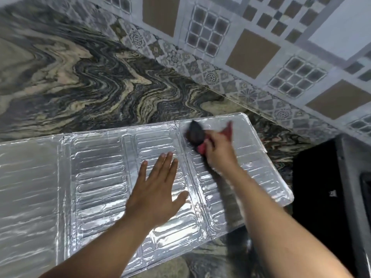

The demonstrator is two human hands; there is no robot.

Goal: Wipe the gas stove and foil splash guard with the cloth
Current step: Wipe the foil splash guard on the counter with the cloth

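The foil splash guard (pixel 96 177) lies flat and unfolded on the countertop, silver with embossed oval ribs. My left hand (pixel 158 189) presses flat on its middle panel, fingers spread. My right hand (pixel 219 151) is closed on a red and dark cloth (pixel 197 135), which is blurred and pressed against the far end of the guard's right panel. The black gas stove (pixel 321 187) shows only at the right edge, beside the guard.
The guard rests on a swirled dark and beige granite countertop (pixel 90 83). A patterned tile wall (pixel 251 47) runs along the back. The counter's front edge lies below the guard, near my forearms.
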